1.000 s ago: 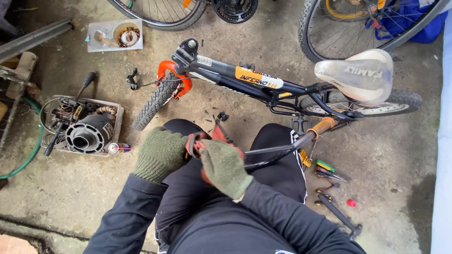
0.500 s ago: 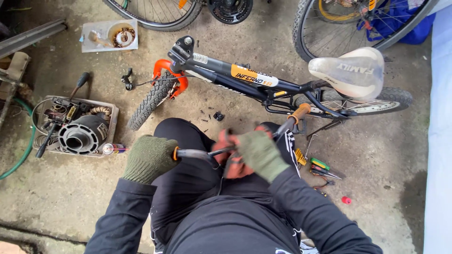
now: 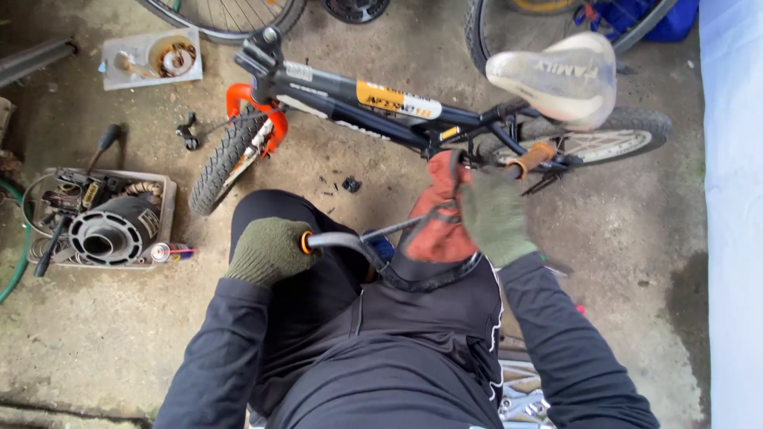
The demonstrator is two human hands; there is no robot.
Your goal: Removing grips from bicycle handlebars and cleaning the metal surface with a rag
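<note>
Raised since before, right hand grips one red rag — left hand clasps one handlebar.

tight in front, open floor to the sides

the bike lies across the floor just ahead of the knees, its front wheel angling down toward the left knee and its saddle and rear wheel blocking the upper right. the handlebar spans the lap between the left hand and right hand, with a red rag hanging over it. a tray of parts and a spray can fill the left side near the left hand. bare floor lies low left, and on the right between the rear wheel and a pale sheet. small bits dot the gap between knees and frame.
</note>
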